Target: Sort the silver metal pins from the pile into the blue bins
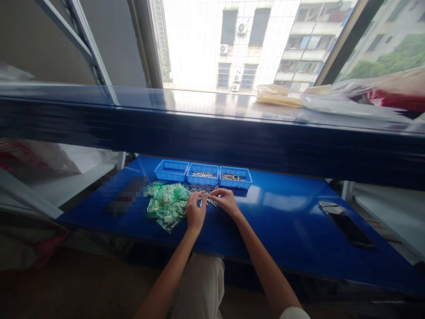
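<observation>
My left hand and my right hand meet over a loose pile of small metal pins on the blue table. Both hands have their fingers curled in a pinch at the pins; what each holds is too small to make out. A heap of small green plastic packets lies just left of my left hand. Three blue trays stand in a row behind the pile: the left tray looks empty, the middle tray and right tray hold metal pins.
A black phone lies at the table's right side. A dark blue shelf beam crosses above the table, with plastic bags on top of it. A blurred patch lies left of the packets. Windows show buildings behind.
</observation>
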Available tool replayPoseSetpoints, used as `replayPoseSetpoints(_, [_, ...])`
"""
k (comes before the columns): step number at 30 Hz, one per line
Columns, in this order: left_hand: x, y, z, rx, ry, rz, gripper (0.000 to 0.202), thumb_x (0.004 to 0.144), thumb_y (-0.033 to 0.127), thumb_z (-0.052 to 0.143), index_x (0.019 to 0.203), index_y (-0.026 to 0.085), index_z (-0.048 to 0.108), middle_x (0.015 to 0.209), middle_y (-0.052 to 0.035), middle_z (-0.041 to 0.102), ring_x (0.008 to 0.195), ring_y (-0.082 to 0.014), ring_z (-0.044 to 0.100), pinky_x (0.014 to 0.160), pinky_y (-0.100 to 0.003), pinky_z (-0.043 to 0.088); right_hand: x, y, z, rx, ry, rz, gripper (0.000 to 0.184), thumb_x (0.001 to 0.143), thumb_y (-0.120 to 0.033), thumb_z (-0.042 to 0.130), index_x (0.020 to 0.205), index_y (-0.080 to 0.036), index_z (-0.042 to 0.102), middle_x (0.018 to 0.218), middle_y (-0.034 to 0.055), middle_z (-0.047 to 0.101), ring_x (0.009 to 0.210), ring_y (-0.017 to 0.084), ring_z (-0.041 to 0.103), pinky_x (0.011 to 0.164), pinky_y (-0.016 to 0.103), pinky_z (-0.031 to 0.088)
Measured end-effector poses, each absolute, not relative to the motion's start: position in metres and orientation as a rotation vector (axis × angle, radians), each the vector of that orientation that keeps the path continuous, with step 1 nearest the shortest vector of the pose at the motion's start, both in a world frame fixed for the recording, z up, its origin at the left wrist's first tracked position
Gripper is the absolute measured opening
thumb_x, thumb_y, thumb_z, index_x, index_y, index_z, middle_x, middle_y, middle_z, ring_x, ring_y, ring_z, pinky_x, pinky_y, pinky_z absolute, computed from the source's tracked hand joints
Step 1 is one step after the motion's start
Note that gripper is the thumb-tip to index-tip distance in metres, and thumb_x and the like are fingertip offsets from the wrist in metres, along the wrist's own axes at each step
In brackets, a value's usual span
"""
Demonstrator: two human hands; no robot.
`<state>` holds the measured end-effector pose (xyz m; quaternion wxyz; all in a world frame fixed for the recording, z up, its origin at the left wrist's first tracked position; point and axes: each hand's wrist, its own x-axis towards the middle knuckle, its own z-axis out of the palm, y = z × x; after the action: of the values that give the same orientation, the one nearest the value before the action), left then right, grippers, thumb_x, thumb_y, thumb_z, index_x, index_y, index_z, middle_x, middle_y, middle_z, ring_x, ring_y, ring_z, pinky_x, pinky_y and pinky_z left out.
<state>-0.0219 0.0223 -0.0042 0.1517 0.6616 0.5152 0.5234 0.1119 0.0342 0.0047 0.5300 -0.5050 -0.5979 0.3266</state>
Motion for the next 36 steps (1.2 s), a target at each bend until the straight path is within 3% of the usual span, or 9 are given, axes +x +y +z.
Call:
replayPoseSetpoints(3, [-0.022,0.021,-0.003,1.898,1.456,1.486,0.027,0.085,0.038,0.04,0.079,0.018,0.058,0.078,-0.0042,0.056,0.075,-0.0169,0.053,0.071,-0.031,0.044,0.109,0.031,0.007,-1.16,-1.413,0.868,0.027,0.057,-0.043,0.07,0.066,-0.017,0.069,0.067,0.0055,0.067,0.062,0.018,0.059,0.056,0.028,0.044])
replayPoseSetpoints(9, [-0.022,0.019,0.0,1.781,1.476,1.519,0.025,0.086,0.038,0.038,0.077,0.019,0.052,0.075,-0.0024,0.055,0.068,-0.0151,0.052,0.065,-0.027,0.043,0.105,0.024,0.016,-1.067,-1.458,0.927,0.028,0.063,-0.041,0.066,0.08,-0.018,0.07,0.074,0.006,0.068,0.065,0.016,0.06,0.056,0.026,0.043])
replayPoseSetpoints(16, [-0.025,0.019,-0.003,1.687,1.464,1.48,0.031,0.085,0.044,0.037,0.075,0.019,0.051,0.068,-0.0014,0.056,0.066,-0.0164,0.055,0.062,-0.027,0.043,0.108,0.029,0.004,-1.153,-1.327,0.884,0.032,0.063,-0.046,0.064,0.069,-0.015,0.068,0.065,0.0038,0.065,0.056,0.012,0.054,0.053,0.024,0.041])
replayPoseSetpoints(25, [-0.023,0.022,-0.007,2.075,1.334,1.337,0.024,0.082,0.038,0.047,0.076,0.018,0.057,0.075,-0.0013,0.051,0.062,-0.0127,0.048,0.062,-0.026,0.042,0.106,0.028,0.009,-1.051,-1.452,0.83,0.024,0.069,-0.042,0.06,0.073,-0.019,0.068,0.082,0.0041,0.062,0.072,0.014,0.055,0.053,0.021,0.037])
replayPoseSetpoints(36, [-0.022,0.014,0.003,2.013,1.594,1.517,0.023,0.086,0.036,0.042,0.086,0.018,0.056,0.083,-0.0031,0.054,0.068,-0.0147,0.052,0.075,-0.033,0.037,0.112,0.031,0.005,-1.145,-1.451,0.716,0.027,0.073,-0.043,0.057,0.076,-0.018,0.066,0.079,0.004,0.063,0.07,0.014,0.054,0.058,0.023,0.039])
